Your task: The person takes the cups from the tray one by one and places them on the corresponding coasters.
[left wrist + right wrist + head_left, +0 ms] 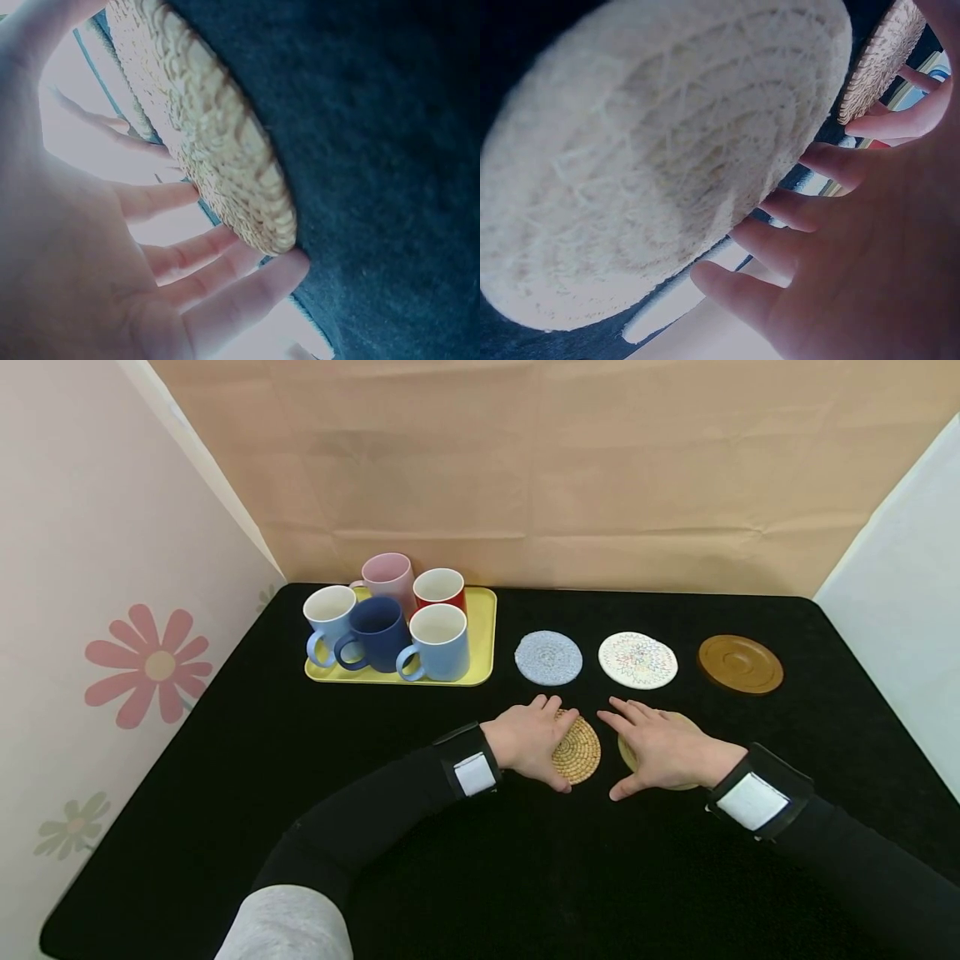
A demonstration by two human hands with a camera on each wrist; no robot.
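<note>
A round woven straw coaster (577,752) lies flat on the black table, partly under my left hand (528,741). The left wrist view shows the fingers fairly straight and spread, with fingertips at the rim of this straw coaster (217,135). To the right, my right hand (663,747) is spread over a second, pale round coaster (628,753) and hides most of it. Seen from the right wrist, that pale coaster (667,157) has a ringed, stitched surface, and the fingertips lie along its far edge. Whether they press on it I cannot tell.
Behind the hands lie a light blue coaster (548,657), a white patterned coaster (638,660) and a brown wooden coaster (740,664). At the back left, a yellow tray (482,643) bears several mugs, among them a dark blue mug (381,635).
</note>
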